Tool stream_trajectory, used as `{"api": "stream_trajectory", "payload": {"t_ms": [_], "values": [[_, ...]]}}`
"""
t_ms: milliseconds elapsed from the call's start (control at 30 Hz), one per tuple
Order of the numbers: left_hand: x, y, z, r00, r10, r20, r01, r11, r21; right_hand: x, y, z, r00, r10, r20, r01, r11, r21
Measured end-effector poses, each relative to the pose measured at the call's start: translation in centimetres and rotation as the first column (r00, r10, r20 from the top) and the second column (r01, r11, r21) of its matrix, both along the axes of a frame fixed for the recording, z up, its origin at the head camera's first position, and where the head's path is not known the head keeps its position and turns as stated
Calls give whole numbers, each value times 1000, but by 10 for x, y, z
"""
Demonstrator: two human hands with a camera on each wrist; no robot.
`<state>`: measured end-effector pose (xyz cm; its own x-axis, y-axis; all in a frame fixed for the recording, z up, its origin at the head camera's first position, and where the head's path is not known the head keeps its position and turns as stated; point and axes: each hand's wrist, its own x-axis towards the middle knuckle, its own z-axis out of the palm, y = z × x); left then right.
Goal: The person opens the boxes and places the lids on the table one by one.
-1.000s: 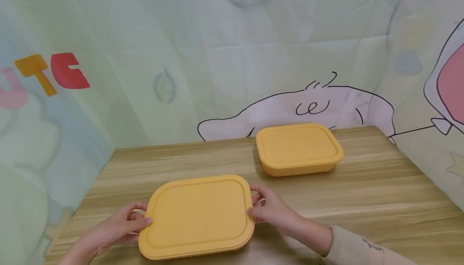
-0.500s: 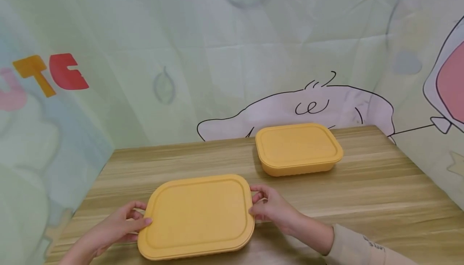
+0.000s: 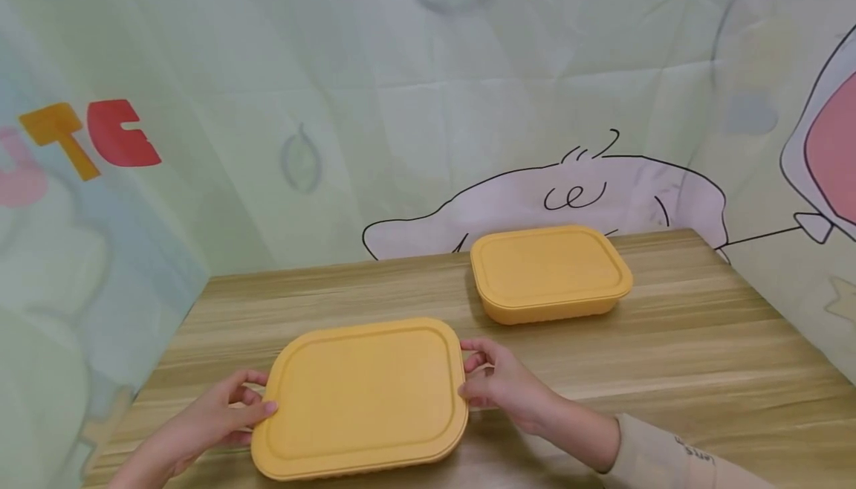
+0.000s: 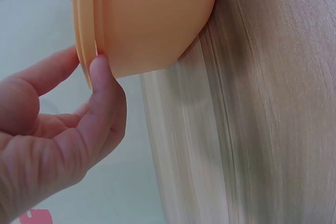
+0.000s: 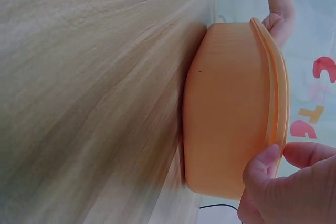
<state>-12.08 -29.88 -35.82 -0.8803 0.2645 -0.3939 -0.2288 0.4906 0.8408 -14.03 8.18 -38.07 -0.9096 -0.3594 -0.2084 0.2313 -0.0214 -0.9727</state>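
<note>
A yellow rectangular food container (image 5: 226, 98) with rounded corners stands at the near middle of the table, its yellow lid (image 3: 361, 400) lying over the top. My left hand (image 3: 217, 418) pinches the lid's left rim, thumb on top and a finger curled underneath. In the left wrist view a thin gap shows between lid rim and container wall (image 4: 152, 19) beside that fingertip. At the opposite end my right hand (image 3: 504, 385) pinches the rim between thumb and fingers. The right wrist view has this hand (image 5: 294, 187) at the lid's edge, with the other hand beyond. The container's inside is hidden.
Farther back and to the right, a second yellow lidded container (image 3: 551, 273) rests on the wood-grain table (image 3: 334, 288). A printed cloth backdrop (image 3: 334, 102) with cartoon drawings and letters rises behind and along both sides of the table.
</note>
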Motion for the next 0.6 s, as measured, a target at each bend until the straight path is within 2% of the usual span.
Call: {"api": "stream_trajectory", "payload": {"t_ms": [600], "values": [[-4,-3,-1,1000,-9,5,8,999,50,-2,-3,1,999,-35,12,35,999,19]]}}
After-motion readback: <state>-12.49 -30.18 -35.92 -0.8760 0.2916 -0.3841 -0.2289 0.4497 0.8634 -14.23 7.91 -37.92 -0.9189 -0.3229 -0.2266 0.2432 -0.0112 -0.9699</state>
